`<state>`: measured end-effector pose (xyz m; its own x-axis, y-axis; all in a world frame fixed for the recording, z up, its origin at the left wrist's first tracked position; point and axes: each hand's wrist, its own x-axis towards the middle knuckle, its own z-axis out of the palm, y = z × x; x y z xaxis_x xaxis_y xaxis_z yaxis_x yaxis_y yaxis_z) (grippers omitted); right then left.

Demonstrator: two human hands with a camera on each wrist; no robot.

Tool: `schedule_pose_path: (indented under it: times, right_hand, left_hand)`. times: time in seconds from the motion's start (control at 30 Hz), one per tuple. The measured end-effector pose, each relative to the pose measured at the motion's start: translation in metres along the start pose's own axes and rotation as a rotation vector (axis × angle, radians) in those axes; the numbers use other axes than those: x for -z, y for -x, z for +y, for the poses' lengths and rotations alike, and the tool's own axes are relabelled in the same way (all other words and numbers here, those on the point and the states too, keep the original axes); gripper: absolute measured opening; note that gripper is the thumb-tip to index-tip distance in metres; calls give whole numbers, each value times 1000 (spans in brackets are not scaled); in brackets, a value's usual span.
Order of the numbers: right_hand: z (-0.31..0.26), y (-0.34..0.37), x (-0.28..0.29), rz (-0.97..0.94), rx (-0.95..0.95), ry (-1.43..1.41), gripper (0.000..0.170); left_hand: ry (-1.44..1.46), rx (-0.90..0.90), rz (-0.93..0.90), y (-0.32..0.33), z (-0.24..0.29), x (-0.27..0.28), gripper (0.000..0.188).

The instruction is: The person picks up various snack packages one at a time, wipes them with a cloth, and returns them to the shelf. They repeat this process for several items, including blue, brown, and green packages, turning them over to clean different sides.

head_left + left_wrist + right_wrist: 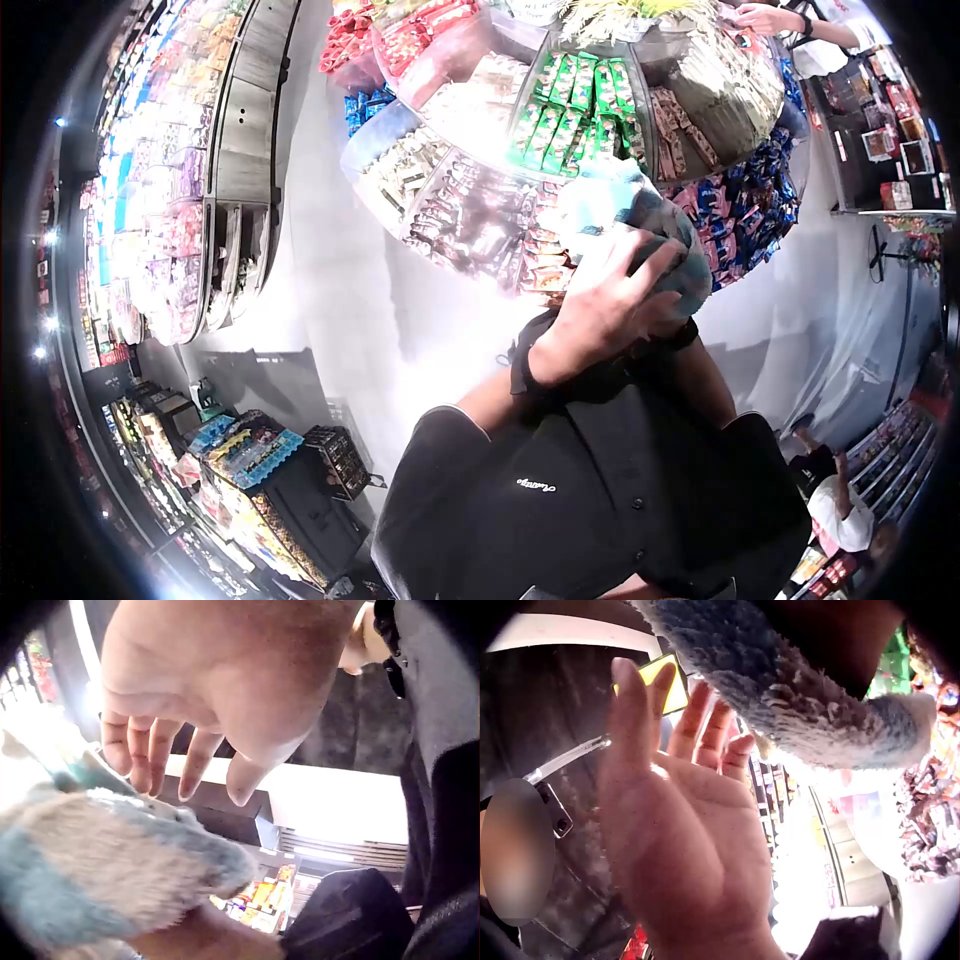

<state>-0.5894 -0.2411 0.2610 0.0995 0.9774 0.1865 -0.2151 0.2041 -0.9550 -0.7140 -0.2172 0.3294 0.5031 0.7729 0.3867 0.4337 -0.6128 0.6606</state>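
A fluffy plush item (600, 200) in light blue and cream is held up before my chest in the head view. My left hand (610, 290) lies across its near side, fingers spread. In the left wrist view, the left hand (225, 682) shows its palm, with loosely extended fingers close over the striped plush (127, 862). My right hand is mostly hidden behind the plush in the head view. In the right wrist view, the right hand (690, 802) has its palm showing and fingers extended, fingertips right at the edge of the plush (780, 697).
A round tiered display holds green packets (580, 100), pink-and-blue packets (740, 210) and other wrapped sweets in clear bins. Stocked shelves (160, 170) stand at the left, with a dark stand (300, 510) below. Another person's hand (765, 18) reaches over the far right bins.
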Motion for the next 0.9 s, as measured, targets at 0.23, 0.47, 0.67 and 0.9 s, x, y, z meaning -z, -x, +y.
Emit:
schedule_pose_path:
  times: [0.23,0.47,0.67,0.9]
  right_hand:
    - [-7,13,15,13,-275,-70,56]
    - [-6,-2,6,107,-325,-248,59]
    - [24,18,37,57,-394,-585,50]
    - [28,27,53,37,-525,-1291,49]
  left_hand:
    - [58,-83,-10,-9,-30,-12,40]
    - [95,-249,189,-43,-39,4,33]
    - [42,-242,-94,-53,-74,4,29]
    - [83,407,183,-57,-176,-16,26]
